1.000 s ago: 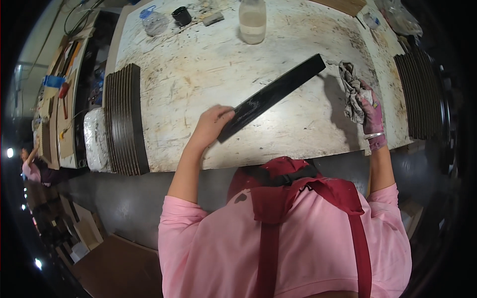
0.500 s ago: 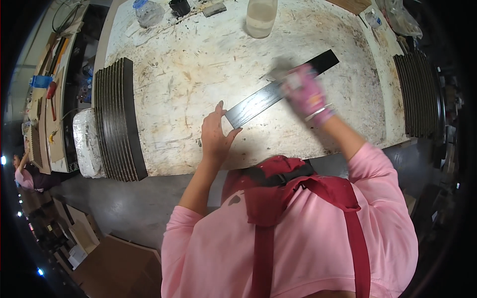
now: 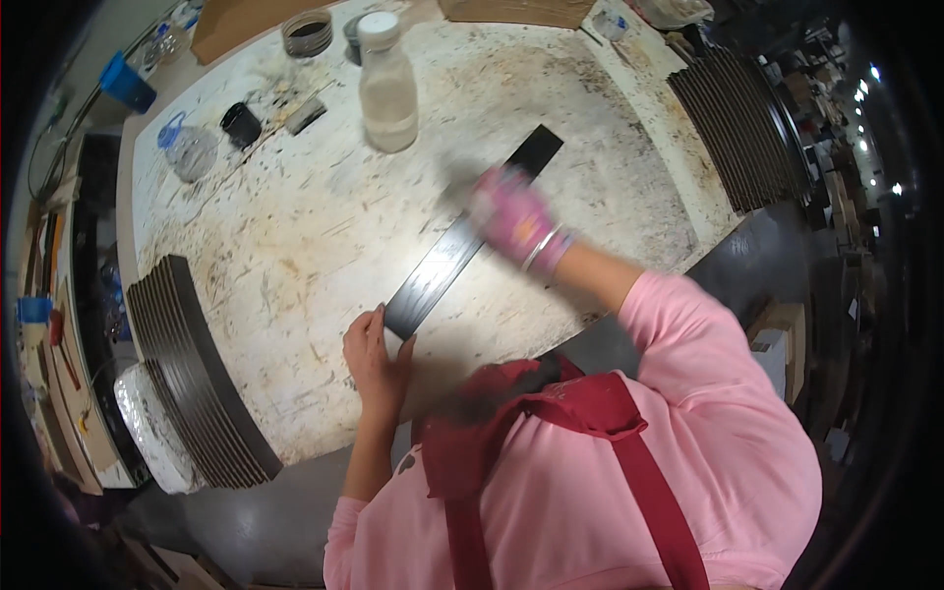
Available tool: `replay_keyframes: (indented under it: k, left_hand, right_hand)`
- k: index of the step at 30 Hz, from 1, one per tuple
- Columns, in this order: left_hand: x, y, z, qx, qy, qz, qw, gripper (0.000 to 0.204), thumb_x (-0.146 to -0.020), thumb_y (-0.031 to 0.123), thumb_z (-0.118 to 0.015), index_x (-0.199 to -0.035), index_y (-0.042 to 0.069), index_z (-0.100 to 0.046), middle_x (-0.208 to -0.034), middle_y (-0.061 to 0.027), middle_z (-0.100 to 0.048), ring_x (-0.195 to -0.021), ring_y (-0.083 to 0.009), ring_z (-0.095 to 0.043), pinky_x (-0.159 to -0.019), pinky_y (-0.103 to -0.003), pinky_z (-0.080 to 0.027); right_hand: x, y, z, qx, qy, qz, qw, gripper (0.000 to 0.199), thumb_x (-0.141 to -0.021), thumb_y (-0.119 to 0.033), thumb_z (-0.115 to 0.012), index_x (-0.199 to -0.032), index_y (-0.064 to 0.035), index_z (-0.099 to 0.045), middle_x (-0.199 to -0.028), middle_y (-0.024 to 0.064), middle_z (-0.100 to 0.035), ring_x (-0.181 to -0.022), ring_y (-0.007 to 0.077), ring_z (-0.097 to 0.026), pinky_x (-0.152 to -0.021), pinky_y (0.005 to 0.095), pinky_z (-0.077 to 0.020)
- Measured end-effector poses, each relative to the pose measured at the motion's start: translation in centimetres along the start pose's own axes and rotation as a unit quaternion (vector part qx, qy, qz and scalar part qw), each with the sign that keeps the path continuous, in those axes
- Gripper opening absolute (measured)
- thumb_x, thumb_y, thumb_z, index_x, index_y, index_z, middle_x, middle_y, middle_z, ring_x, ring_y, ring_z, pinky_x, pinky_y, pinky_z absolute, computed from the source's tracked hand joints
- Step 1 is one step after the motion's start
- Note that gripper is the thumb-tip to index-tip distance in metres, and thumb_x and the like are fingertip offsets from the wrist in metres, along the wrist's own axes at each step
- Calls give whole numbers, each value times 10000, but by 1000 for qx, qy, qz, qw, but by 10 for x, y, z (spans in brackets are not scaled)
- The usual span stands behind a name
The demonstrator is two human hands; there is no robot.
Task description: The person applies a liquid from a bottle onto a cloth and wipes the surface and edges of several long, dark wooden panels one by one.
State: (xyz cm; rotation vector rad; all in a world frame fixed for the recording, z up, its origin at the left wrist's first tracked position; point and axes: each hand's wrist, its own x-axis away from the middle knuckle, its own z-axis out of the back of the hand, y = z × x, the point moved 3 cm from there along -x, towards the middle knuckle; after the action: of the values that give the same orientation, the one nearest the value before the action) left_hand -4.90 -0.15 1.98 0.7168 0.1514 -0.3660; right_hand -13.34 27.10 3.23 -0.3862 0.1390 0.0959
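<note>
A flat black strip lies slantwise on the stained white table, light glinting off its near half. My bare left hand grips the strip's near end, with fingertips at one edge and thumb at the other. Over the far half of the strip is my right hand, in a pink patterned glove. Motion smears its fingers and a dark grey thing beside them, so I cannot make out what it holds. The strip's far end shows beyond the glove.
Stacks of dark strips stand at the left and far right of the table. Behind the strip is a bottle of cloudy liquid. A clear jug, black cup and grey block sit back left.
The whole view has turned and shifted, showing more of the table's back left. My left hand still grips the strip's near end, and the blurred right hand is still over its far half.
</note>
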Motion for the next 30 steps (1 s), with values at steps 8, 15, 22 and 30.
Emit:
replay_keyframes:
  k: [8,15,22,30]
  left_hand:
    - [2,5,8,-2,-29,34,999,621,-704,73,-743,-1273,32,-497,-1181,-166,-511,-1090,-349,-473,-948,-409,-381]
    - [-12,15,15,-2,-47,2,999,414,-826,139,-659,-1216,50,-553,-1155,-161,-537,-1063,-343,-498,-902,-399,-405]
    - [-6,22,-5,560,-174,436,683,442,-985,384,-443,-1186,2,-540,-909,-41,-625,-805,-136,-558,-737,-270,-451]
    - [-8,20,1,90,-45,62,993,282,-788,61,-667,-1062,14,-623,-908,-171,-642,-854,-342,-589,-784,-380,-471]
  right_hand:
    - [-42,142,75,-18,93,-114,989,365,-871,-323,-566,-1174,-120,-589,-1046,180,-640,-941,335,-613,-838,421,-488]
    - [-4,241,116,-394,141,-317,851,735,-831,-339,-678,-1361,79,-388,-1212,140,-599,-1077,209,-583,-933,332,-446]
    - [-1,53,118,-171,62,-100,978,381,-872,-372,-640,-1104,-79,-572,-1029,89,-648,-885,199,-618,-772,325,-513]
    - [30,-89,23,-33,-54,275,959,293,-798,-256,-608,-1069,-147,-595,-1122,125,-562,-1065,303,-541,-877,412,-450]
